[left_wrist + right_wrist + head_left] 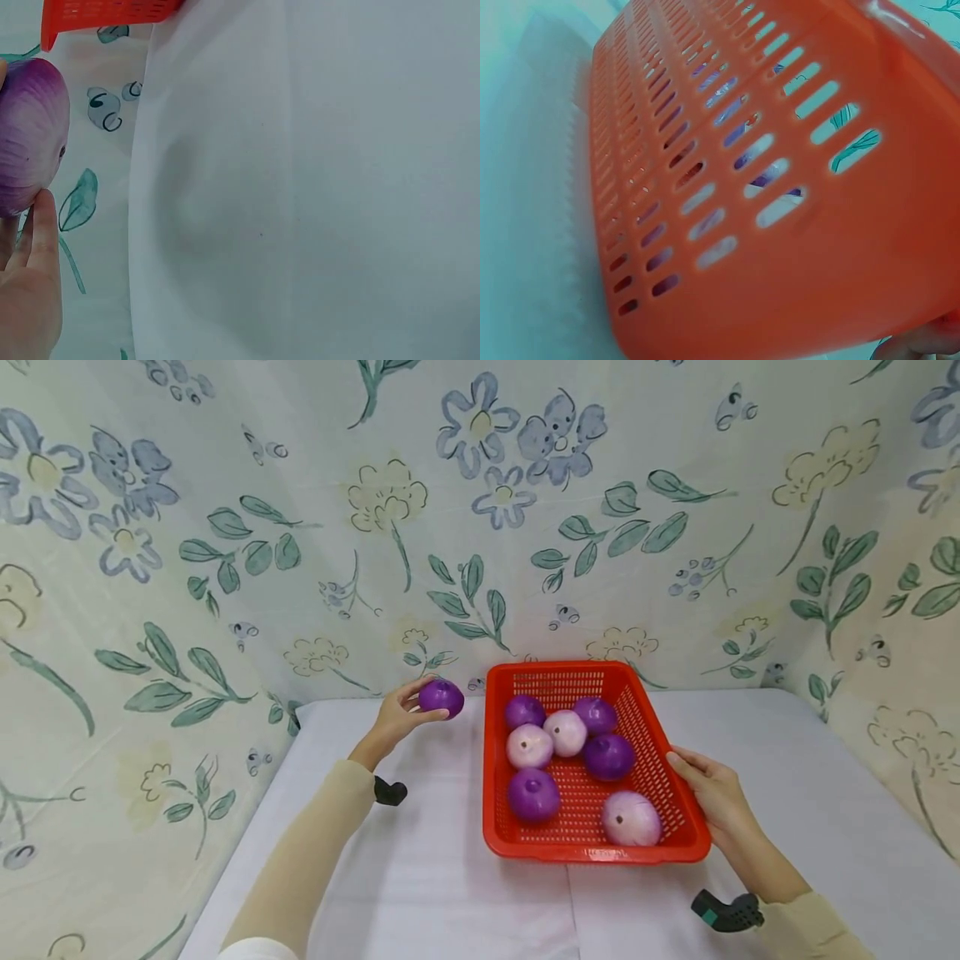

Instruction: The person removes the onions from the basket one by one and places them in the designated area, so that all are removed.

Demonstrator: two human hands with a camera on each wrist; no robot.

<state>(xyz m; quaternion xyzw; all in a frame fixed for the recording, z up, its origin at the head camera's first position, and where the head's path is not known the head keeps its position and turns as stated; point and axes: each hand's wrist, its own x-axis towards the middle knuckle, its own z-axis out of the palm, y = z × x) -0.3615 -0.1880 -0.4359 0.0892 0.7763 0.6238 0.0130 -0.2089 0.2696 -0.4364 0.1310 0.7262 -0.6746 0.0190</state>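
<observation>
My left hand (397,717) holds a purple onion (442,697) in the air, left of the red plastic basket (491,777), pinching it between thumb and fingers. The left wrist view shows this onion (30,135) from the side, with its paler end and fingertips against it. With my right hand (720,797) I grip the basket's right rim, thumb on top. Inside the basket lie several onions, some dark purple (608,757), others pale pinkish white (632,818). Seen close in the right wrist view, the slotted basket wall (840,255) hides most of the right hand.
A white cloth (442,860) covers the table under the basket. Flower-printed fabric (465,568) hangs behind the table and on both sides. A dark device is strapped at each wrist.
</observation>
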